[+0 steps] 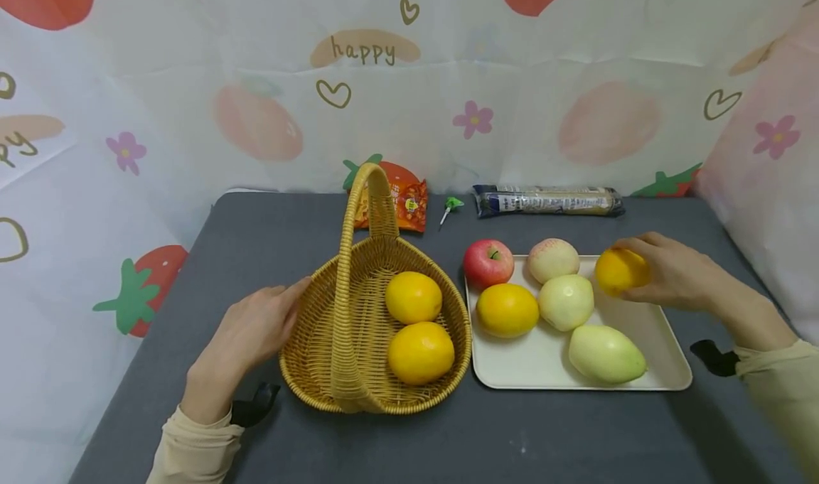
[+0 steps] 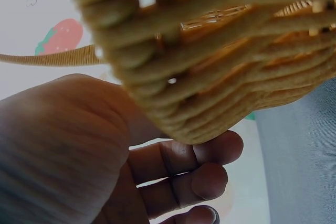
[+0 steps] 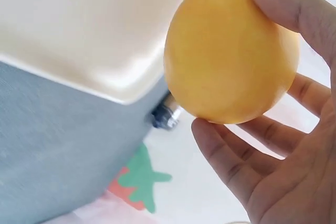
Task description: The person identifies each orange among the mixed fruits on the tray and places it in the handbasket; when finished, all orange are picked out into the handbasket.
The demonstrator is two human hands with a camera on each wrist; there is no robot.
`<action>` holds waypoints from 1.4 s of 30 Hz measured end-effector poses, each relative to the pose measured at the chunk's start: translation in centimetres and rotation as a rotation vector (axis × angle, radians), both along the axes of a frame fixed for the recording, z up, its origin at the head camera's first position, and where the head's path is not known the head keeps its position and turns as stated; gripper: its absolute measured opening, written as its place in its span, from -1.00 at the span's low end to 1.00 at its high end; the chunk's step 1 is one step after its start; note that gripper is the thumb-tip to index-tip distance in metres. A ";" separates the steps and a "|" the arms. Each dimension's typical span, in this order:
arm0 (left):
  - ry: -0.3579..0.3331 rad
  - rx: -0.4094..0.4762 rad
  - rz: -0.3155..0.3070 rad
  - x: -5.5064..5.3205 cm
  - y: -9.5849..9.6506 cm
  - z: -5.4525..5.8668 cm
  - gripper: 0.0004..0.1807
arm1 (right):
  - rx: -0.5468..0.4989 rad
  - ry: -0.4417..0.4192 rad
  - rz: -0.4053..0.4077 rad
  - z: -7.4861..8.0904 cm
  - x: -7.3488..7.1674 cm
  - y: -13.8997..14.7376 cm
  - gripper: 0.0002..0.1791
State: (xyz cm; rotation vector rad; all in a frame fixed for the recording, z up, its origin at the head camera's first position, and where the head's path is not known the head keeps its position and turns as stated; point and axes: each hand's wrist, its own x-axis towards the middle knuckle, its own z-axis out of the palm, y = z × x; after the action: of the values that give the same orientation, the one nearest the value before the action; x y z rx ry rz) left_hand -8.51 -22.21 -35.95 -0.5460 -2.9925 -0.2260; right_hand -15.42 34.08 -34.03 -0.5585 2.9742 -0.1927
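My right hand (image 1: 672,271) grips a deep yellow lemon (image 1: 621,272) above the far right of a cream tray (image 1: 659,356). The right wrist view shows thumb and fingers around the lemon (image 3: 231,56). At the left, my left hand (image 1: 262,324) holds the rim of a wicker basket (image 1: 313,356) with a tall handle. Its fingers (image 2: 173,184) show below the woven edge in the left wrist view; the thumb tip is hidden. Two lemons (image 1: 421,353) lie inside the basket. On the tray are another lemon (image 1: 507,310), a red apple (image 1: 488,264) and a peach (image 1: 553,260).
A pale round fruit (image 1: 566,303) and a pale green, pointed fruit (image 1: 606,355) also lie on the tray. Along the back edge of the dark table are an orange packet (image 1: 411,205), a green lollipop (image 1: 453,205) and a long wrapped pack (image 1: 549,201). Printed curtains (image 1: 416,128) hang behind.
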 end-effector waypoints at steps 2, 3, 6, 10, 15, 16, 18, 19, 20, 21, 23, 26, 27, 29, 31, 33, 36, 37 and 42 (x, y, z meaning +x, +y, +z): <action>0.002 -0.002 -0.001 0.0 0.0 0.0 -0.58 | 0.000 0.019 -0.018 0.8 -0.2 -0.2 -0.22; 0.002 -0.002 -0.001 0.0 0.0 0.0 -0.58 | -0.007 0.034 -0.021 1.2 -0.3 -0.3 -0.21; 0.004 0.000 0.001 0.0 0.0 -0.1 -0.58 | -0.035 0.070 -0.019 2.4 -0.6 -1.2 -0.20; 0.002 0.004 0.001 0.0 0.0 -0.1 -0.58 | -0.095 0.116 0.025 3.8 -0.8 -3.2 -0.19; 0.004 0.006 -0.003 0.0 0.1 0.0 -0.58 | -0.193 0.200 0.163 5.2 -0.8 -6.8 -0.21; 0.006 0.005 -0.004 0.0 0.1 0.0 -0.58 | -0.209 0.220 0.198 5.3 -0.9 -7.6 -0.21; 0.007 0.004 -0.004 0.0 0.1 0.0 -0.58 | -0.232 0.261 0.269 5.6 -1.1 -9.3 -0.21; 0.007 0.003 -0.004 0.0 0.1 0.0 -0.58 | -0.238 0.276 0.301 5.7 -1.2 -10.2 -0.20; 0.006 0.004 -0.004 0.0 0.1 0.0 -0.58 | -0.241 0.288 0.332 5.8 -1.3 -11.1 -0.20; 0.004 0.004 -0.004 0.0 0.1 0.0 -0.58 | -0.240 0.299 0.359 5.9 -1.4 -12.0 -0.19; 0.004 0.006 -0.005 0.0 0.1 0.0 -0.58 | -0.237 0.311 0.412 6.1 -1.5 -13.8 -0.19; 0.003 0.009 -0.005 -0.1 0.1 0.0 -0.58 | -0.237 0.308 0.484 6.2 -1.7 -16.4 -0.20; 0.001 0.010 -0.005 -0.1 0.1 0.0 -0.58 | -0.239 0.304 0.502 6.2 -1.7 -17.2 -0.21; -0.002 0.010 -0.006 -0.1 0.2 -0.1 -0.58 | -0.241 0.300 0.539 6.0 -1.8 -18.7 -0.23; -0.006 0.011 -0.008 -0.1 0.2 -0.1 -0.57 | -0.243 0.290 0.569 5.8 -1.8 -20.0 -0.24; -0.007 0.010 -0.009 -0.1 0.2 -0.1 -0.57 | -0.231 0.276 0.583 5.6 -1.7 -21.1 -0.23; -0.004 0.007 -0.009 -0.1 0.2 0.0 -0.57 | -0.214 0.263 0.608 5.3 -1.6 -22.7 -0.23; -0.004 0.005 -0.008 -0.1 0.2 0.0 -0.57 | -0.206 0.261 0.615 5.2 -1.6 -23.2 -0.23; -0.007 0.004 -0.005 0.0 0.1 0.1 -0.57 | -0.175 0.243 0.645 4.6 -1.4 -26.0 -0.24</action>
State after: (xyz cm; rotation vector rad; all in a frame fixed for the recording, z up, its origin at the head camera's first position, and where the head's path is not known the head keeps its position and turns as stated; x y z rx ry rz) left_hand -8.46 -22.14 -35.85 -0.5537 -2.9975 -0.2342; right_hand -16.87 8.12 -29.46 -1.6148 2.8151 -0.3406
